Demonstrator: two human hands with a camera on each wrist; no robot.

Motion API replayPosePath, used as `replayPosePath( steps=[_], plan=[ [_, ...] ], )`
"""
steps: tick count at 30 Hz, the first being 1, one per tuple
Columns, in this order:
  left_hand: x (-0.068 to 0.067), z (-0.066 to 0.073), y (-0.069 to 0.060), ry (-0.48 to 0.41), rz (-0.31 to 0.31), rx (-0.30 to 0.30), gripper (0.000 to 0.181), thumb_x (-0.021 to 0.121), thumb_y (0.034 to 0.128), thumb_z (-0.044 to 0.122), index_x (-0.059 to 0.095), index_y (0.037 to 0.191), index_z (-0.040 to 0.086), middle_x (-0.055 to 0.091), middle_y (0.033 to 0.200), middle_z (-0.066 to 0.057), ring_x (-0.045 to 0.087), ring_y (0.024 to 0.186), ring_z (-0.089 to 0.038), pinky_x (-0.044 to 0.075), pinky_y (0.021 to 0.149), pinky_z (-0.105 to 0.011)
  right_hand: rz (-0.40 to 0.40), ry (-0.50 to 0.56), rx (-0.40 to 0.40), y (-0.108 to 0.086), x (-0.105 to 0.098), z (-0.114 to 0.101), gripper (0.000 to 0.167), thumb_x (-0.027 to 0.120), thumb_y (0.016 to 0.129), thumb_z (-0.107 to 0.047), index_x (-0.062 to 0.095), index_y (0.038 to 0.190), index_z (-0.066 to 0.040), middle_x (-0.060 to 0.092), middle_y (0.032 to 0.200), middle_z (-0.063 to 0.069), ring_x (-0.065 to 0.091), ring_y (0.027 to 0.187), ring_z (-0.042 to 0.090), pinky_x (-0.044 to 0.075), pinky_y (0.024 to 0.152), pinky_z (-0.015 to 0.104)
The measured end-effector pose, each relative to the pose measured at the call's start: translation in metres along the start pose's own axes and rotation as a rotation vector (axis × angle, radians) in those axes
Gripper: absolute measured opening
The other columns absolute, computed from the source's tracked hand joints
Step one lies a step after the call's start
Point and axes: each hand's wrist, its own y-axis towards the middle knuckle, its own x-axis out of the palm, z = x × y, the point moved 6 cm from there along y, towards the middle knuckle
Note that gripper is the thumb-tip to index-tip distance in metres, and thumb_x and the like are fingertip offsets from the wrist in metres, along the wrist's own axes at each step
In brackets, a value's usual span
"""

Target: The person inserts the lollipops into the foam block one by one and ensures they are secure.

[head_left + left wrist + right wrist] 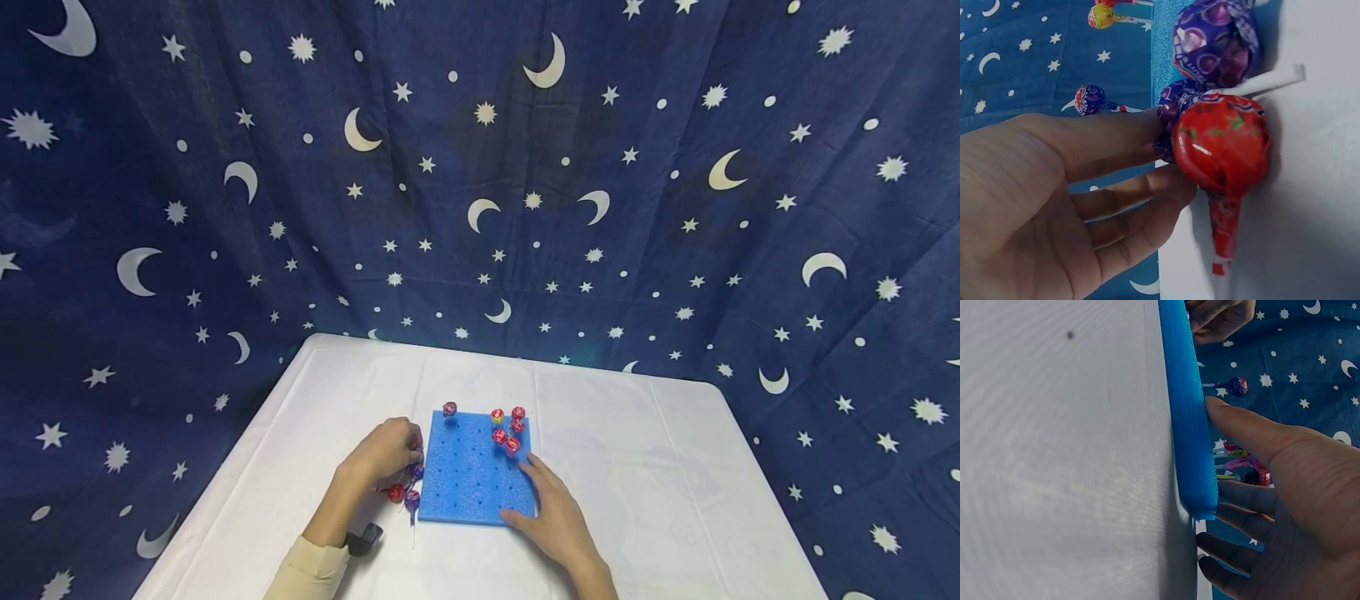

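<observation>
My left hand (381,454) (1054,194) is beside the blue foam board's left edge, thumb and fingers pinching a purple-wrapped lollipop (1177,103). Against it lie a red lollipop (1221,147) (395,493) and a larger-looking purple one (1216,44). Another purple lollipop (412,500) lies by the board's lower left corner, stick toward me. On the right, my right hand (558,518) (1304,481) rests with spread fingers along the edge of the blue board (468,479) (1190,419), thumb at the near corner.
Rows of small holes cover the board. A dark red lollipop (449,409) stands upright at its far left; several red ones (512,446) and a yellow-and-red one (497,416) stand at the far right. White cloth (637,467) covers the table, with a starry blue curtain (450,167) behind.
</observation>
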Motion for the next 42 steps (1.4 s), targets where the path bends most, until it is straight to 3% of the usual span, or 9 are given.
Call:
replayPosePath(
  steps=[5, 11, 27, 35, 42],
  plan=[
    [0.002, -0.001, 0.000, -0.024, -0.008, 0.024, 0.010, 0.081, 0.0900, 0.012, 0.072, 0.085, 0.014, 0.061, 0.073, 0.009, 0.057, 0.071, -0.011, 0.053, 0.072, -0.036, -0.002, 0.005, 0.008, 0.000, 0.001, 0.001, 0.087, 0.085, 0.081, -0.055, 0.054, 0.152, -0.017, 0.042, 0.165, 0.006, 0.038, 0.151, 0.037, 0.038, 0.116, 0.064],
    [0.001, -0.003, -0.001, -0.050, -0.014, 0.008, 0.008, 0.078, 0.0920, 0.010, 0.072, 0.088, 0.013, 0.062, 0.076, 0.008, 0.058, 0.071, -0.011, 0.053, 0.069, -0.034, -0.011, -0.005, 0.024, 0.000, 0.002, 0.002, 0.088, 0.084, 0.081, -0.057, 0.053, 0.153, -0.017, 0.041, 0.165, 0.007, 0.038, 0.151, 0.038, 0.037, 0.116, 0.065],
    [-0.011, 0.000, -0.001, -0.047, 0.057, 0.005, 0.007, 0.077, 0.0922, 0.007, 0.071, 0.093, 0.011, 0.059, 0.082, 0.005, 0.056, 0.073, -0.012, 0.053, 0.068, -0.032, -0.002, -0.002, 0.011, 0.000, 0.000, 0.000, 0.087, 0.085, 0.081, -0.056, 0.053, 0.153, -0.018, 0.041, 0.165, 0.006, 0.038, 0.151, 0.037, 0.038, 0.116, 0.064],
    [-0.022, 0.009, 0.000, -0.021, 0.136, 0.070, 0.019, 0.075, 0.0921, 0.002, 0.075, 0.111, 0.003, 0.067, 0.093, 0.000, 0.066, 0.085, -0.015, 0.061, 0.081, -0.036, 0.001, -0.017, 0.011, 0.001, 0.000, 0.000, 0.087, 0.084, 0.081, -0.057, 0.054, 0.152, -0.017, 0.042, 0.164, 0.007, 0.039, 0.150, 0.038, 0.039, 0.115, 0.064],
    [-0.026, 0.018, 0.000, -0.016, 0.178, 0.143, 0.013, 0.077, 0.0908, 0.002, 0.078, 0.103, 0.006, 0.067, 0.094, 0.000, 0.063, 0.080, -0.010, 0.059, 0.073, -0.029, -0.006, -0.009, 0.011, 0.000, 0.001, 0.000, 0.087, 0.084, 0.081, -0.057, 0.053, 0.153, -0.017, 0.042, 0.164, 0.007, 0.039, 0.150, 0.038, 0.038, 0.116, 0.065]
  ],
)
